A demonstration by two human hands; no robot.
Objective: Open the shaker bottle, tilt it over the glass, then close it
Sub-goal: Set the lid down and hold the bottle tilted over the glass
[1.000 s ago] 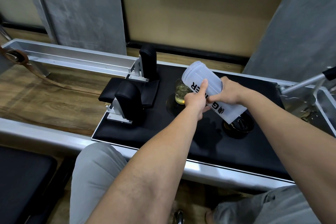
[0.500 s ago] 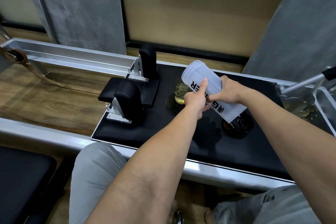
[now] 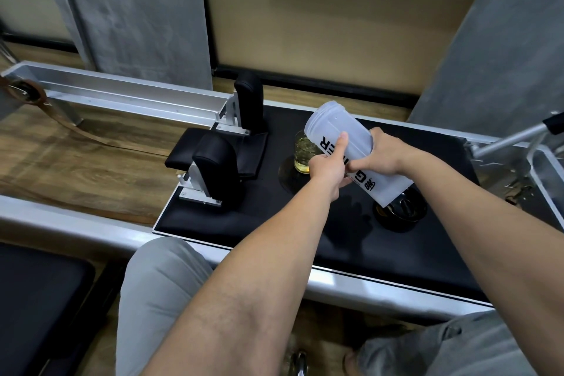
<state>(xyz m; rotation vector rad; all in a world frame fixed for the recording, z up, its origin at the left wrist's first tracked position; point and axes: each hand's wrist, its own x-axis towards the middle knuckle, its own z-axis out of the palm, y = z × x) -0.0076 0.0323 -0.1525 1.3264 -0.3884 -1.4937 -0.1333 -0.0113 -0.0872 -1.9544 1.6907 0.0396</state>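
Tilting up-left above the black padded platform (image 3: 274, 223), 1 frosted translucent plastic shaker bottle (image 3: 351, 146), cylindrical, black-lettered, open mouth over 1 clear glass (image 3: 302, 152) holding yellowish liquid | left hand (image 3: 328, 166) and right hand (image 3: 386, 154) both wrapping its middle, left thumb extended | 1 round black lid (image 3: 403, 210) lying below its base.

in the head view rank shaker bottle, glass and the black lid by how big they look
1. shaker bottle, clearly largest, tilted, held by both hands.
2. and 3. black lid and glass: unsure, since the bottle hides part of each; the lid looks wider, the glass taller.
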